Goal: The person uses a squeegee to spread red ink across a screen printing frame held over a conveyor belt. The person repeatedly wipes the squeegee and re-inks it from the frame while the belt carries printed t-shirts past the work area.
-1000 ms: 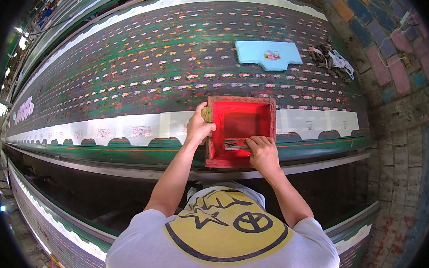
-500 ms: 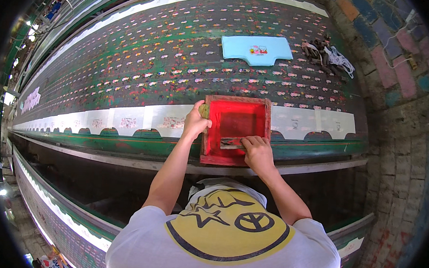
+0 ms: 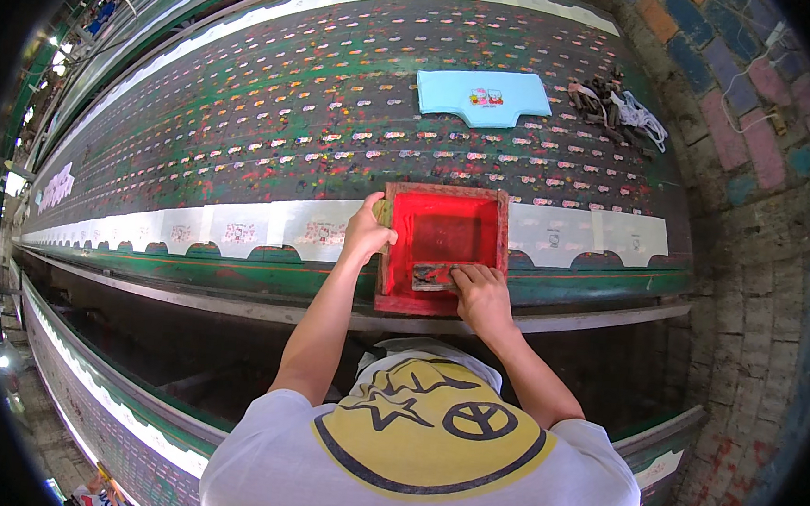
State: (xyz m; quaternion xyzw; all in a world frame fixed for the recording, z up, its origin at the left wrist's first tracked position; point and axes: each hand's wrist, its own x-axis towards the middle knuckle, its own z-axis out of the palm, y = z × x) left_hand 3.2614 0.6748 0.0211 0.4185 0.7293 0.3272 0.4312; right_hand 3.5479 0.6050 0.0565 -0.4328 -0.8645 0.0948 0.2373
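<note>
A wooden screen-printing frame [image 3: 503, 224], red with ink inside, lies over the near edge of the long table and the row of white pieces. My left hand [image 3: 366, 232] is closed on the frame's left side, by a yellowish block [image 3: 383, 213] on that rail. Inside the frame, my right hand [image 3: 482, 297] grips the right part of an ink-stained squeegee [image 3: 431, 277], which lies crosswise in the near part of the red screen. The fingers of the right hand bend over the squeegee's top. Whatever lies under the frame is hidden.
White cut pieces [image 3: 240, 224] with small prints line the table's near edge. Farther back lie a light blue stack [image 3: 482, 97] and a bundle of dark pegs and white cord [image 3: 618, 113]. A metal rail [image 3: 327, 317] runs in front of me; brick floor [image 3: 741, 366] is at right.
The squeegee and my right hand have shifted slightly toward me within the frame. My left hand keeps its hold on the frame's side.
</note>
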